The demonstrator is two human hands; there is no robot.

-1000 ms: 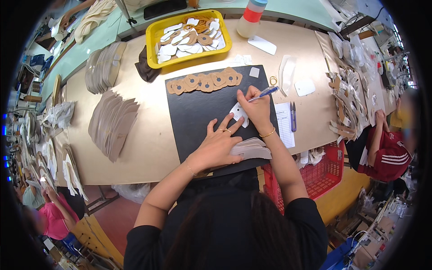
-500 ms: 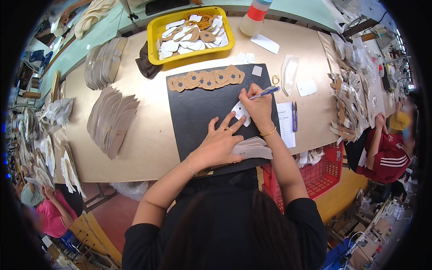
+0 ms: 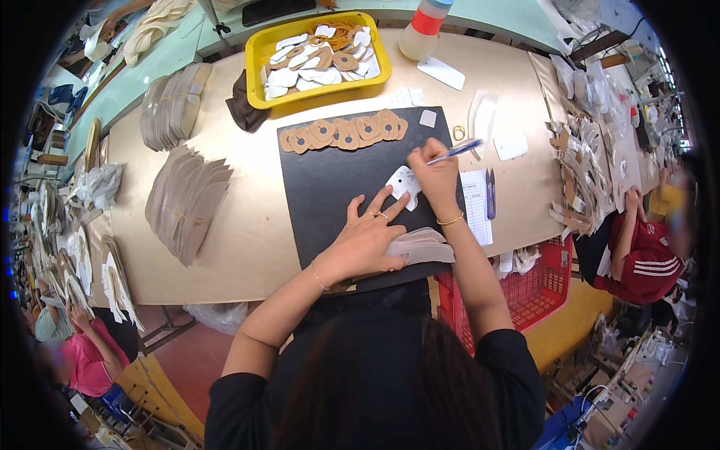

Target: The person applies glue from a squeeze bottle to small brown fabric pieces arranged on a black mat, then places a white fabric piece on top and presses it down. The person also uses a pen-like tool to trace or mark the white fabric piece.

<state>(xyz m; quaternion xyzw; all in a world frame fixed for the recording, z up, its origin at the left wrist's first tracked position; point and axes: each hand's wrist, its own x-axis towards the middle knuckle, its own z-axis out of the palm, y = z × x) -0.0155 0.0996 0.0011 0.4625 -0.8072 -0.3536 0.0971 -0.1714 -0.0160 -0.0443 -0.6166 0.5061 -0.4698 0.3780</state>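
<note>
My right hand (image 3: 436,171) grips a blue-and-white pen (image 3: 457,151), just right of a small white shaped piece (image 3: 406,180) with dark holes. My left hand (image 3: 366,237) is spread, its fingertips pressing that piece onto a stack or surface I cannot make out beneath. By its thumb, a fanned stack of pale grey cut pieces (image 3: 421,246) lies at the near edge of a black mat (image 3: 330,191). Along the mat's far edge runs an overlapping row of brown pieces with dark round centres (image 3: 346,133).
A yellow tray (image 3: 384,66) of white and brown pieces stands at the back, beside a bottle with a red band (image 3: 427,28). Two bundles of grey pieces (image 3: 187,202) lie left. A printed sheet (image 3: 476,202) and another pen (image 3: 491,193) lie right. Below sits a red crate (image 3: 544,289).
My right hand has shifted slightly right, away from the white piece, and the pen lies at a flatter angle. My left hand has stayed put.
</note>
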